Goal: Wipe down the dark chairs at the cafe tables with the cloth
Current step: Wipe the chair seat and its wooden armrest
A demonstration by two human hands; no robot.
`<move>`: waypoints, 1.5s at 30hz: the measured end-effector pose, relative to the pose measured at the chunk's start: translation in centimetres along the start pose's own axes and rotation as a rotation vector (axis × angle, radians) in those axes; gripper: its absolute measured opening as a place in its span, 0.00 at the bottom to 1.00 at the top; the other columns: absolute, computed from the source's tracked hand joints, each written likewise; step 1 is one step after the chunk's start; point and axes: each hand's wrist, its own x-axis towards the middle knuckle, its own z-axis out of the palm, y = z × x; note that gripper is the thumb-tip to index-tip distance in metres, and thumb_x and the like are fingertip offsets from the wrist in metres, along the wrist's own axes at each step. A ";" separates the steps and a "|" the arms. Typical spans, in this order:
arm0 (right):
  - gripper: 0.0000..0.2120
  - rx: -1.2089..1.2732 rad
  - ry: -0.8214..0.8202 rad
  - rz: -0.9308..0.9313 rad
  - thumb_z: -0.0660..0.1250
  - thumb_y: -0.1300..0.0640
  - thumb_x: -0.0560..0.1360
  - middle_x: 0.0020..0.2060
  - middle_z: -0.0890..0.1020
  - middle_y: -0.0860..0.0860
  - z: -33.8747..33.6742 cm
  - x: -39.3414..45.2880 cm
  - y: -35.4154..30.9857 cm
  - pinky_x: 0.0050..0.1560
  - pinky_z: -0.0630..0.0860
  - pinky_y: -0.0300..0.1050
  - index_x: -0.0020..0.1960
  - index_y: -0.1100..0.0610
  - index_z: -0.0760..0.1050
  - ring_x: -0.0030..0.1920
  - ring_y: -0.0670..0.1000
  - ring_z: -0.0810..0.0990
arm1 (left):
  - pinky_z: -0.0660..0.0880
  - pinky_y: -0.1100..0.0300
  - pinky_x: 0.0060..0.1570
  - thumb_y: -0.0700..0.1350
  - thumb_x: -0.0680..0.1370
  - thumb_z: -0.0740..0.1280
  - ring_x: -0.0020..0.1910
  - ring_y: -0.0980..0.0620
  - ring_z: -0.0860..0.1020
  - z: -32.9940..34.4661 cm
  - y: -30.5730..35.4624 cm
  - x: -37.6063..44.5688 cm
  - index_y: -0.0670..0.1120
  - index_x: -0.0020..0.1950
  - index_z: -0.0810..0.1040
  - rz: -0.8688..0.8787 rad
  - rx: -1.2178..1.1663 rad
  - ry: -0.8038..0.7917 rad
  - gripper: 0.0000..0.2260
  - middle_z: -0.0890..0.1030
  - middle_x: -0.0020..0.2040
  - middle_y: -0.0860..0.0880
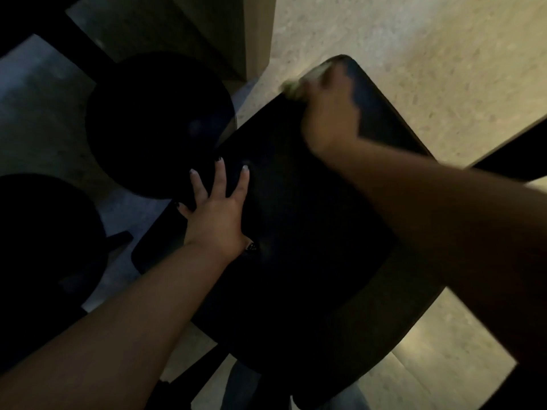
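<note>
A dark chair [310,232] fills the middle of the view, its flat black seat seen from above. My left hand [217,208] lies flat on the seat's left edge with fingers spread, holding nothing. My right hand [328,113] is at the seat's far corner, blurred, closed on a pale yellowish cloth [296,87] that sticks out to the left of the fingers and touches the chair's far edge.
Two round dark stools or seats stand to the left: one [157,122] beyond my left hand, another [44,261] at the left edge. A beige cabinet or wall corner [236,34] rises at the top. Speckled light floor [444,69] lies to the right.
</note>
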 end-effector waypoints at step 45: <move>0.13 0.306 -0.329 0.171 0.59 0.58 0.78 0.53 0.69 0.51 -18.9 -15.2 -1.2 0.46 0.74 0.38 0.60 0.56 0.76 0.41 0.47 0.73 | 0.55 0.49 0.75 0.51 0.77 0.68 0.78 0.39 0.50 -9.4 5.7 -11.5 0.45 0.80 0.49 -0.059 -0.313 0.073 0.39 0.47 0.80 0.40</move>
